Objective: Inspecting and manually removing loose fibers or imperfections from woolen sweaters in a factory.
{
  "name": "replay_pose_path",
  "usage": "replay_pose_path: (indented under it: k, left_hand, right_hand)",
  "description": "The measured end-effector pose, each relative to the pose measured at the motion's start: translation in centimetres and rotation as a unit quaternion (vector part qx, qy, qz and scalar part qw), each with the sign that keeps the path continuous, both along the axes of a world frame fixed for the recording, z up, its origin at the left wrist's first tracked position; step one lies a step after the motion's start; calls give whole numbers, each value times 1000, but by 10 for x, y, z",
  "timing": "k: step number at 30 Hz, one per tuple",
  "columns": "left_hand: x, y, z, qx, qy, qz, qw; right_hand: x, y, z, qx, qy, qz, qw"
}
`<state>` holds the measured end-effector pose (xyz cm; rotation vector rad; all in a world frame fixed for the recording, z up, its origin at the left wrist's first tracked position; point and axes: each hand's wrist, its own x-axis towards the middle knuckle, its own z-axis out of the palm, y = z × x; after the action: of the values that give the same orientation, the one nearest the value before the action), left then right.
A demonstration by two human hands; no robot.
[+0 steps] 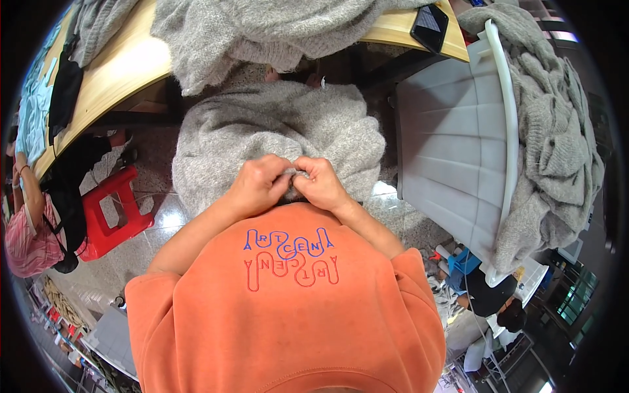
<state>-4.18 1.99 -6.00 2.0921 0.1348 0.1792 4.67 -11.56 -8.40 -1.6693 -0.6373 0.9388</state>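
A bulky grey knitted garment (229, 124) lies bunched over my lap. Close together at its near edge, both my hands pinch the knit. My left hand (262, 180) is closed with its fingers curled on the fabric. Beside it, my right hand (321, 182) is closed too, thumb and fingertips pressed on a small fold between the hands. Whatever fine detail lies under the fingertips is hidden. More grey knitwear (255, 33) is heaped on the wooden table ahead and hangs over its edge.
A grey plastic bin (452, 131) piled with grey knits (550, 144) stands at my right. On the table (134, 59) lies a dark phone (430, 28) at the right corner. A red stool (114, 213) and a person in pink (33, 236) are at left; another person (488, 295) is behind the bin.
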Motion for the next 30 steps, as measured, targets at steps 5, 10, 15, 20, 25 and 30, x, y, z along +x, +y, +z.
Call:
replay_pose_path:
  k: [5,10,15,20,25,30]
  left_hand:
    - [-1,2,-11,-110,69,51,990]
    - [0,-1,-14,-272,153,110,944]
    - [-1,0,-10,-292,139,120,939]
    - [-5,3,-9,-327,172,86,925]
    - [-4,0,-9,-389,185,86,899]
    - [-8,-2,-16,-358,184,93,911]
  right_hand:
    - [0,-1,2,17,15,1,1000]
    - [-2,1,5,39,-3,-15,999]
    - [2,-2,7,28,63,-6,998]
    - [14,-3,17,2,-103,102,989]
    - [10,-2,23,10,-126,61,990]
    - [-6,1,13,6,-142,-18,990]
